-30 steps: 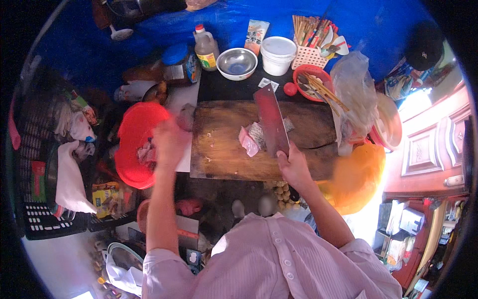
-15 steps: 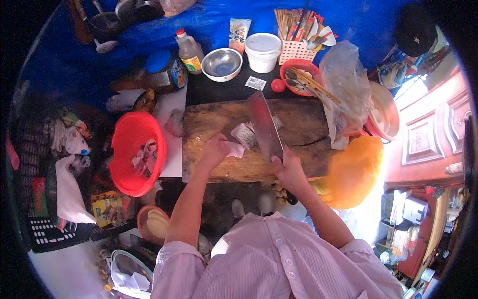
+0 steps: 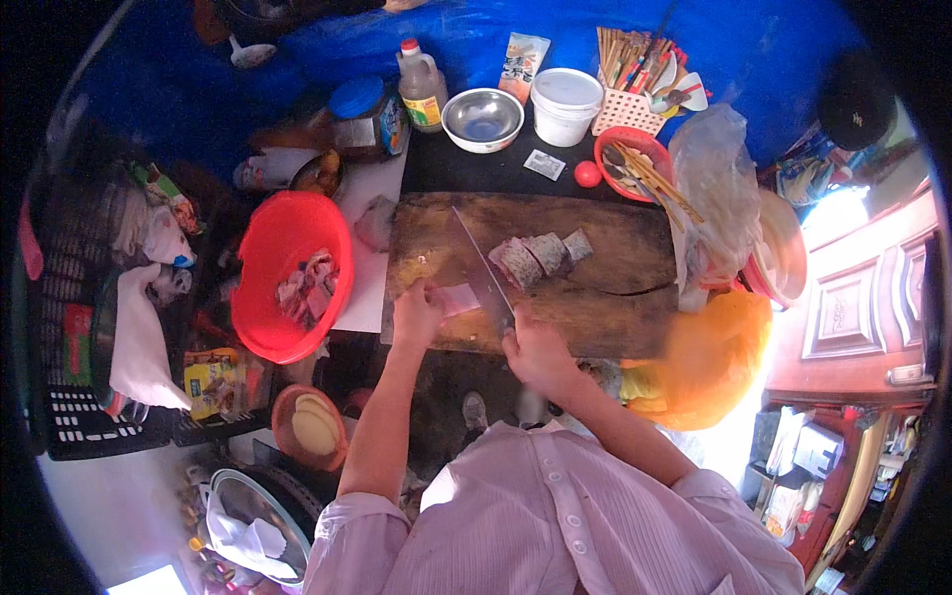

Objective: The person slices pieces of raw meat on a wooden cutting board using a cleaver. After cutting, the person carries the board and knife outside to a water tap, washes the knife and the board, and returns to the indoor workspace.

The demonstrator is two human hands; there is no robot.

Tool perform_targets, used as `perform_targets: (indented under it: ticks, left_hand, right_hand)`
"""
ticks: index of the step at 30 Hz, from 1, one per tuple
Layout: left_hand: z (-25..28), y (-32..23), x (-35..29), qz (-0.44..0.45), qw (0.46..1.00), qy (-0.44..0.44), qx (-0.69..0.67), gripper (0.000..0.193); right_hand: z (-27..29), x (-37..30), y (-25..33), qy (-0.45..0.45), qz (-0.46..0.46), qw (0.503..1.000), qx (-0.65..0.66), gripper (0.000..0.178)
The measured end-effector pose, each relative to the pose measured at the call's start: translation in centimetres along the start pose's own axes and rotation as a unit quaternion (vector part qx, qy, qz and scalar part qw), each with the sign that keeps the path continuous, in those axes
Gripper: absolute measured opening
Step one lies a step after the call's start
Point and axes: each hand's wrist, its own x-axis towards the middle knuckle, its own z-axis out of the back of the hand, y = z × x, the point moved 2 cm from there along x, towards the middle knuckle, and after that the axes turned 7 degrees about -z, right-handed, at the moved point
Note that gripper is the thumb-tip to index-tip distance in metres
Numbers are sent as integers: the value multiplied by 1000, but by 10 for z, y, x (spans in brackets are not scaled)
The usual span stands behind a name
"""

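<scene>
The scene is viewed from the person's head — steeply downward, past the shirt [image 3: 486, 506] to the wooden board [image 3: 605, 312], with left hand [image 3: 416, 317] and right hand [image 3: 541, 355] nearby. A wide fisheye sweep is taken in, bent toward the rim.

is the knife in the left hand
No, the right hand holds the knife, while the left hand holds a pale pink piece.

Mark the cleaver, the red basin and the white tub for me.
Cleaver [image 3: 485, 278]: head view, middle of the blade.
Red basin [image 3: 288, 230]: head view, bare inner wall.
White tub [image 3: 564, 120]: head view, front side below the lid.
</scene>
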Motion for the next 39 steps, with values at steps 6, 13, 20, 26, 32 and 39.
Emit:
perform_targets:
  ticks: [6,13,20,26,32,39]
  left_hand:
    - [21,25,-16,-107,982,-108,110,17]
    - [41,47,-28,-100,986,-135,-4,17]
    - [7,35,-35,-124,990,-64,22,35]
    - [-15,7,-34,-199,975,-75,63,56]
    - [-26,3,-55,-228,960,-147,-68,42]
    - [-69,8,-73,-278,941,-193,5,42]
  right_hand:
    - [-15,6,21,5,-21,1000,-11,27]
    - [53,14,106,-166,61,981,84,24]
    - [-42,19,52,-15,-15,996,-84,24]
    - [-52,31,52,-18,-59,994,-89,22]
    - [-50,35,20,-44,-57,997,-16,28]
    - [-41,42,6,-26,-56,997,49,28]
